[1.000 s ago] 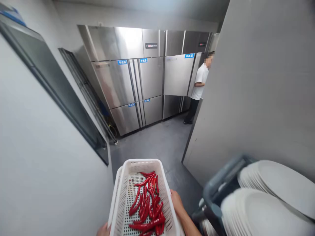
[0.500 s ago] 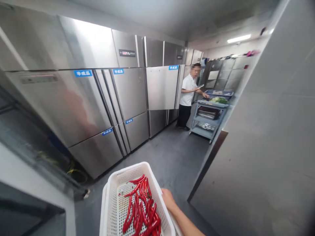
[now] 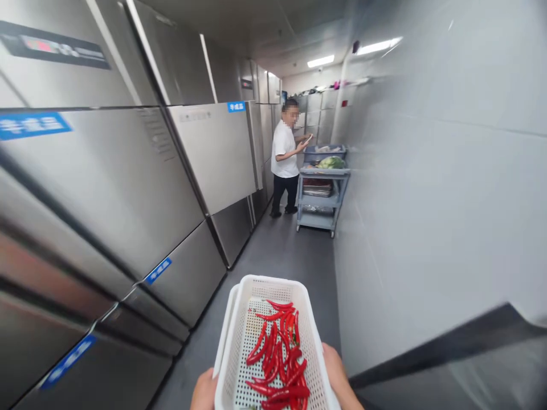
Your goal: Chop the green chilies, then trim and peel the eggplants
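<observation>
A white perforated plastic basket (image 3: 243,336) is held out low in front of me, with a second white rim showing under its left side. Red chili peppers (image 3: 280,356) lie loose inside it. My left hand (image 3: 204,390) grips the left side near the bottom of the view. On the right side, my right hand (image 3: 335,370) is closed on the rim. The fingertips of both hands are hidden beneath or behind the basket.
Steel refrigerators (image 3: 106,171) with blue labels line the left; one door (image 3: 213,154) stands ajar. A pale wall (image 3: 405,199) bounds the right. Down the aisle, a person in white (image 3: 284,148) stands beside a grey cart (image 3: 322,199) carrying leafy vegetables (image 3: 332,163) and trays.
My view has turned right and moved along the aisle, the basket staying in front of me. My left hand has come into view. The person's hand has left the cart.
</observation>
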Demonstrator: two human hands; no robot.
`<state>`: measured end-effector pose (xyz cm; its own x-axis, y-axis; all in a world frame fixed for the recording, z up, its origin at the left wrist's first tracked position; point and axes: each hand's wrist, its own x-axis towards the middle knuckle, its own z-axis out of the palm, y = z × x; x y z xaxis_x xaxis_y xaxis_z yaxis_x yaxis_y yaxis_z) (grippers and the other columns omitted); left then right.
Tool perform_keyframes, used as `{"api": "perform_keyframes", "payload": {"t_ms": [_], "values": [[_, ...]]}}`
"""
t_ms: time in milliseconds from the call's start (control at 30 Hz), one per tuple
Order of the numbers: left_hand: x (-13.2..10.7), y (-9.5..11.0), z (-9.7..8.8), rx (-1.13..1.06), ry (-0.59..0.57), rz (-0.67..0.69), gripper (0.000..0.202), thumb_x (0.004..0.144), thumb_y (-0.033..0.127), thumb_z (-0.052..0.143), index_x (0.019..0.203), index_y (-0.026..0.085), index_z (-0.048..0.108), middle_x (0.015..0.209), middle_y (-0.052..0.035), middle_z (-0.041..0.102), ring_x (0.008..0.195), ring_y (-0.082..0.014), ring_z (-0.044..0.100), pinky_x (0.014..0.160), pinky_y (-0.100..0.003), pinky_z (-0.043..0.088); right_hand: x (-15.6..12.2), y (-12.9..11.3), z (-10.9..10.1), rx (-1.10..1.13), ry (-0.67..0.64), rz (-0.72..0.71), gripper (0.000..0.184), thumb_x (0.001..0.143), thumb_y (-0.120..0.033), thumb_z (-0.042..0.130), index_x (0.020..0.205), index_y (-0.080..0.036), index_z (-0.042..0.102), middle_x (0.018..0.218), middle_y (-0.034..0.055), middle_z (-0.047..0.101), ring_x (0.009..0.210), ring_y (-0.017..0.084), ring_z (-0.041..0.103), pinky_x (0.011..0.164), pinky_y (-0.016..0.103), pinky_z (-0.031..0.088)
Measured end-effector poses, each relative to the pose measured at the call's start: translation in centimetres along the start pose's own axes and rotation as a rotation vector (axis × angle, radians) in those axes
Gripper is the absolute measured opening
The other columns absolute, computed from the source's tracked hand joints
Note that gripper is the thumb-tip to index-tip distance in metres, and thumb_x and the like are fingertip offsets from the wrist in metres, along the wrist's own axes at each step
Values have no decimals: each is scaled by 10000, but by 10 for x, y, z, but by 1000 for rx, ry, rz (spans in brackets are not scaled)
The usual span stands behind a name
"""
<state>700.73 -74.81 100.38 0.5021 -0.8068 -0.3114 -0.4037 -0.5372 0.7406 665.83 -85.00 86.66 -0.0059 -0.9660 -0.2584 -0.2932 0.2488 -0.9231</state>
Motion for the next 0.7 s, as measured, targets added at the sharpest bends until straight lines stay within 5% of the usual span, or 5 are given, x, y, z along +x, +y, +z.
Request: {"api": "perform_keyframes", "payload": {"t_ms": [133,267,400,567,700], "values": [[128,82,33,92,-84,55,182,550,402,705,503,235,652,689,-73,750,941,-401,738,731,-359,587,117,-38,-13,22,62,34,311,675,-440,498,653,-212,709,786,107,759,823,320,710,690,335,496],[217,159,53,79,-91,73,217,560,443,713,539,231,671,711,-69,754,929,-398,739,734,-359,589,226,-103,-37,-49,73,3,346,703,-435,489,679,-178,719,806,113,759,818,306,704,682,319,470],[303,212,74,4,-123,32,209,527,434,728,531,236,660,684,-63,743,897,-401,740,714,-362,593,333,-145,-47,-82,83,-18,345,722,-401,475,699,-167,726,808,105,756,819,288,698,686,302,462],[445,268,116,-66,-124,-30,197,514,423,702,489,240,632,637,-73,721,870,-402,740,700,-366,590,500,-188,-41,-109,66,-17,299,702,-394,505,655,-171,699,780,103,746,811,287,691,707,302,477],[564,352,139,-137,-160,-12,235,528,447,658,524,212,654,631,-93,712,855,-380,736,704,-348,582,625,-241,-52,-121,114,-7,335,697,-430,466,644,-168,668,777,120,738,811,296,687,715,318,476]]}}
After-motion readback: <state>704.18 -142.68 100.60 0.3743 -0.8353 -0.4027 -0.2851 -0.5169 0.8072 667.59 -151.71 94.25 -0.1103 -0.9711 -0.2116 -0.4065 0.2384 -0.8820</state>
